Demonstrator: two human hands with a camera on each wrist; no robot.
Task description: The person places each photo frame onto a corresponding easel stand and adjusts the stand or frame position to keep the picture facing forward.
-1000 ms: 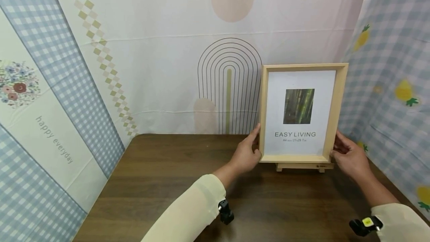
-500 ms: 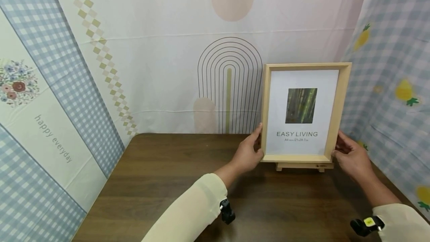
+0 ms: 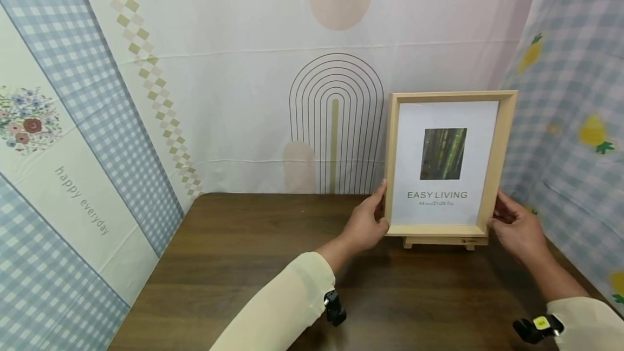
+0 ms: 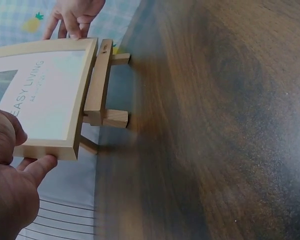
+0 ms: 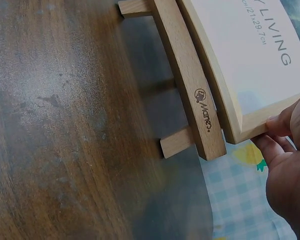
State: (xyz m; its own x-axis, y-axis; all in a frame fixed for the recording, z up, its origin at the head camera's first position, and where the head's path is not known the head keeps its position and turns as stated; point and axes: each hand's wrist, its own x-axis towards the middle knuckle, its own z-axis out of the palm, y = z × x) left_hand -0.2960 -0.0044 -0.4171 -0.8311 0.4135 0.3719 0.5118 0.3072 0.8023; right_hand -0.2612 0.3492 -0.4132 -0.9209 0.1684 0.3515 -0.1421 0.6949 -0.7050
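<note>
A light wooden picture frame [image 3: 394, 164] stands upright at the right of the table, holding a white "EASY LIVING" sheet [image 3: 443, 215] with a small bamboo picture. Under it shows the ledge of a small wooden easel [image 3: 441, 241], on short legs; the frame hides the rest. My left hand [image 3: 363, 223] grips the frame's lower left side, thumb at the front in the left wrist view. On the lower right side, my right hand [image 3: 519, 232] pinches the frame between thumb and fingers. A narrow dark line runs between frame and ledge [image 5: 190, 75]; whether they touch I cannot tell.
The dark brown wooden table [image 3: 234, 264] spreads to the left and front of the easel. A pale printed cloth [image 3: 234, 96] hangs behind it. On the right, a blue checked cloth [image 3: 575, 177] hangs close to my right hand.
Both hands have shifted the frame slightly to the right over the easel ledge. The grip of each hand looks the same. The head view has also moved a little.
</note>
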